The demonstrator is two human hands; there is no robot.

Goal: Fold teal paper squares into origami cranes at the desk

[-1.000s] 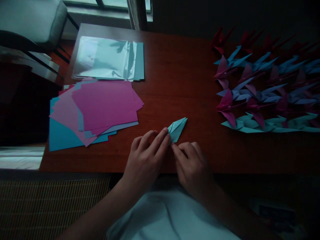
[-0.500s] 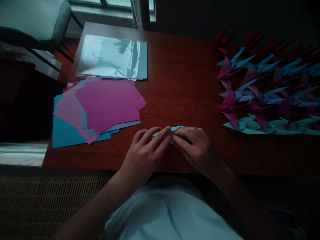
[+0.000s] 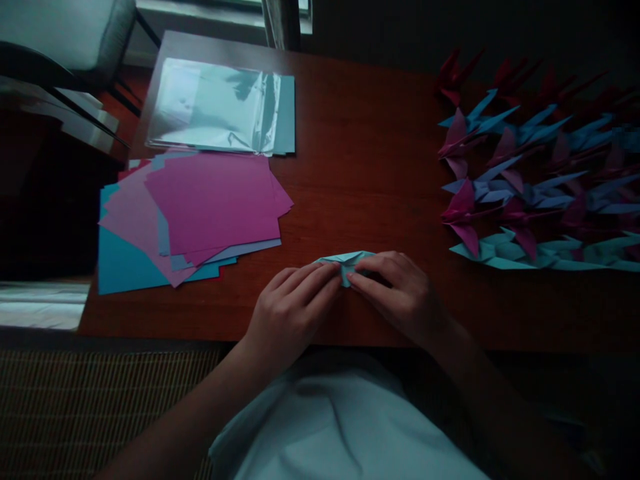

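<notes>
A pale turquoise piece of folded origami paper (image 3: 346,260) lies near the table's front edge, between my two hands. My left hand (image 3: 297,297) is closed on its left side, with fingertips pressed together near the middle fold. On the other side, my right hand (image 3: 397,290) pinches the paper between thumb and fingers. The fingers cover both ends of the paper, so its full shape is hidden.
Loose coloured sheets (image 3: 220,203) overlap on the left of the wooden table (image 3: 360,173). Behind them lies a clear plastic packet (image 3: 210,107) of pale paper. Rows of folded paper cranes (image 3: 535,190) stand at the right. A chair (image 3: 60,40) is at the back left.
My fingertips have drawn slightly apart, and more of the turquoise paper's middle shows. The camera view has shifted a little.
</notes>
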